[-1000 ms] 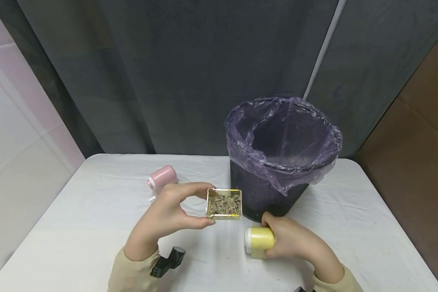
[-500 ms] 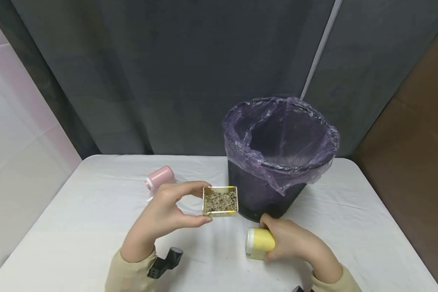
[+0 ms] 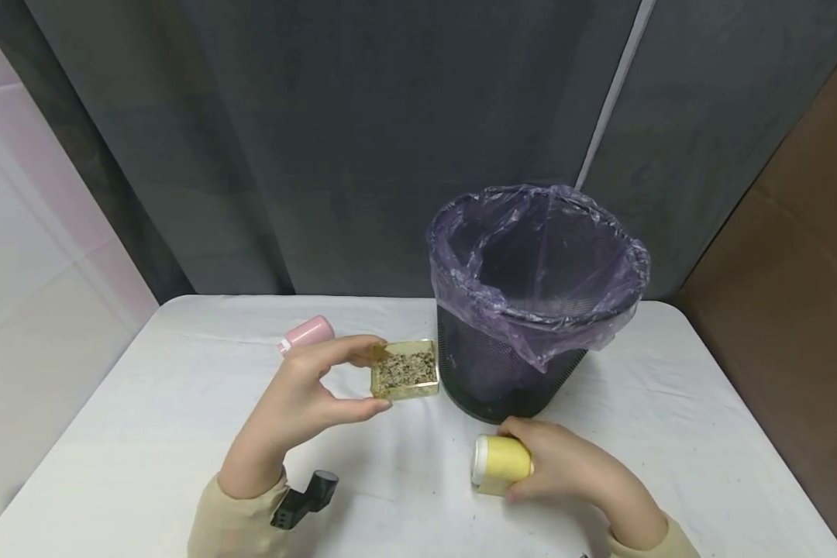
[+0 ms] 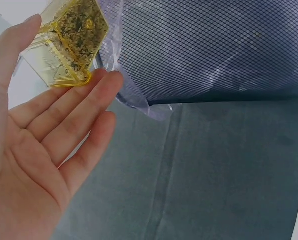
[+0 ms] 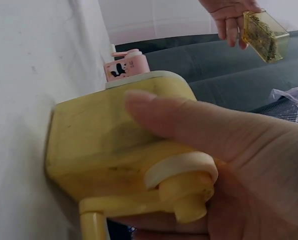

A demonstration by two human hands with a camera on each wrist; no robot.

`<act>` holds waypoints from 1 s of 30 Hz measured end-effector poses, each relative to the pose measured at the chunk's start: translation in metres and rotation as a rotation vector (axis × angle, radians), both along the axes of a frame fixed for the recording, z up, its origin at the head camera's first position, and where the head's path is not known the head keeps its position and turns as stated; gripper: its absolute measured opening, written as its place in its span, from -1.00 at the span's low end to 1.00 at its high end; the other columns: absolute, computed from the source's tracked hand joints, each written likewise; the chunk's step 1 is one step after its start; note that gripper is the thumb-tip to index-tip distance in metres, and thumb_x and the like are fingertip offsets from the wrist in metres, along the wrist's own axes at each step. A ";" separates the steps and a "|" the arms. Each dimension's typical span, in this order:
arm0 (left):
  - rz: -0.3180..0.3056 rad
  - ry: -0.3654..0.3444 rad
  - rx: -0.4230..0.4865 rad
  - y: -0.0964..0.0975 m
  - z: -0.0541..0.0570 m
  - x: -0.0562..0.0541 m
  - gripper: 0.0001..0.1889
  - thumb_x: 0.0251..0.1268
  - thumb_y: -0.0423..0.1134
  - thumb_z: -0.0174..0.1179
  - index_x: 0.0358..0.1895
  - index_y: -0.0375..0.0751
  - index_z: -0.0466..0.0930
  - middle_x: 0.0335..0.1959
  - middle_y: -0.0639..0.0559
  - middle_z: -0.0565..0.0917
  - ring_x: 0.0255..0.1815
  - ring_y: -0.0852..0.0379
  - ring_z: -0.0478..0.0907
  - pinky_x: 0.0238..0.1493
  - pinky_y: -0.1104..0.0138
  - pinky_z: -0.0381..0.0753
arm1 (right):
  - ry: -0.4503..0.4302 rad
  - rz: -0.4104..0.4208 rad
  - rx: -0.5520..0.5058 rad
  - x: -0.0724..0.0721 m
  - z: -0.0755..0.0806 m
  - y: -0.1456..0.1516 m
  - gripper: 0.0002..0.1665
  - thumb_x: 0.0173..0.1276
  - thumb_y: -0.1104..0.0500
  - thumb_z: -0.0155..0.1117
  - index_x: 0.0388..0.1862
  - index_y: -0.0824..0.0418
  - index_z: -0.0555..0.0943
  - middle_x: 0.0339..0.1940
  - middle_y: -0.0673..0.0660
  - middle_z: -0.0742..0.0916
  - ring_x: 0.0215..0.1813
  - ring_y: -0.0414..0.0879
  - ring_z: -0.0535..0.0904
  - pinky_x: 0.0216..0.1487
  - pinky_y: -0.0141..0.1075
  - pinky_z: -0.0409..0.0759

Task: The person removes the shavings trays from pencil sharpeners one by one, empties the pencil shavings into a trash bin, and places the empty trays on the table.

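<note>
My left hand (image 3: 293,403) pinches a clear yellowish shavings drawer (image 3: 406,370) between thumb and fingers, raised in front of the bin. Pencil shavings lie inside it, seen through its wall in the left wrist view too. My right hand (image 3: 565,465) grips a yellow crank pencil sharpener (image 3: 504,461) near the base of the bin. In the right wrist view, its crank handle (image 5: 119,205) faces the camera and its lower side is against the white cloth. The fingers under the sharpener are mostly hidden.
A black mesh bin (image 3: 505,380) lined with a purple plastic bag (image 3: 537,329) stands at the back right. A pink crank sharpener (image 3: 309,332) with a panda picture is behind my left hand, partly covered. Small specks dot the white cloth (image 3: 390,504).
My left hand has carried the shavings drawer left and slightly away from me, and the drawer has tilted a little. My right hand and the yellow sharpener stay almost in place.
</note>
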State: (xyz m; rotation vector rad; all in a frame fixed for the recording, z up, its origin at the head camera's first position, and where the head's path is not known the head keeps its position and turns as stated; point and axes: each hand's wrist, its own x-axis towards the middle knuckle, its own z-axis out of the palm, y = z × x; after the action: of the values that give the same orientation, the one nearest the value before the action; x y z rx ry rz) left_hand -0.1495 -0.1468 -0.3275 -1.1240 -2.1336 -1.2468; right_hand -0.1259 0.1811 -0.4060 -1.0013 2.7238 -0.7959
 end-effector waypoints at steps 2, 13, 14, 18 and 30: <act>0.008 0.003 -0.002 -0.001 0.000 0.000 -0.40 -0.36 -0.47 0.53 -0.03 -0.38 0.61 -0.21 -0.04 0.71 -0.26 0.11 0.62 -0.06 0.47 0.50 | 0.012 0.003 -0.013 0.001 0.000 0.001 -0.38 -0.23 0.05 0.58 -0.13 0.11 0.55 -0.39 -0.21 0.52 -0.41 -0.32 0.40 -0.37 -0.38 0.45; 0.032 0.004 0.007 -0.006 0.002 0.000 -0.41 -0.38 -0.50 0.53 -0.04 -0.40 0.62 -0.27 0.00 0.69 -0.30 0.16 0.60 -0.03 0.48 0.50 | 0.048 0.000 -0.029 0.008 0.003 0.009 -0.38 0.03 -0.09 0.51 0.01 0.17 0.58 -0.30 -0.18 0.59 -0.33 -0.33 0.45 -0.30 -0.36 0.51; 0.038 0.015 0.008 -0.006 0.002 0.000 -0.41 -0.38 -0.49 0.53 -0.05 -0.39 0.63 -0.29 0.01 0.68 -0.31 0.16 0.60 -0.06 0.48 0.50 | 0.054 0.000 -0.029 0.008 0.004 0.010 -0.39 0.04 -0.10 0.50 0.01 0.17 0.59 -0.29 -0.18 0.60 -0.32 -0.33 0.46 -0.29 -0.35 0.52; 0.065 0.072 -0.001 -0.007 0.006 -0.002 -0.43 -0.38 -0.43 0.54 -0.07 -0.35 0.65 -0.35 0.06 0.65 -0.33 0.17 0.57 -0.22 0.48 0.49 | 0.073 -0.016 -0.047 0.012 0.010 0.016 -0.46 0.15 -0.07 0.44 0.01 0.21 0.60 -0.20 -0.12 0.67 -0.22 -0.29 0.56 -0.17 -0.26 0.59; 0.081 0.068 -0.007 -0.009 0.013 -0.004 -0.42 -0.34 -0.44 0.52 -0.04 -0.40 0.61 -0.29 -0.05 0.71 -0.34 0.14 0.59 -0.26 0.48 0.55 | 0.226 -0.237 -0.165 0.014 0.042 0.040 -0.74 0.26 0.16 0.37 -0.07 0.12 0.65 -0.19 -0.15 0.72 -0.17 -0.25 0.63 -0.39 -0.32 0.57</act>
State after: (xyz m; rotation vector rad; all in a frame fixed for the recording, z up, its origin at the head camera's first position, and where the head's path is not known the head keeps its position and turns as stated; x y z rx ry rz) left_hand -0.1535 -0.1558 -0.3146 -1.0570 -2.1127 -1.1500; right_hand -0.1115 0.2210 -0.3640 -0.8534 3.0549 -1.0179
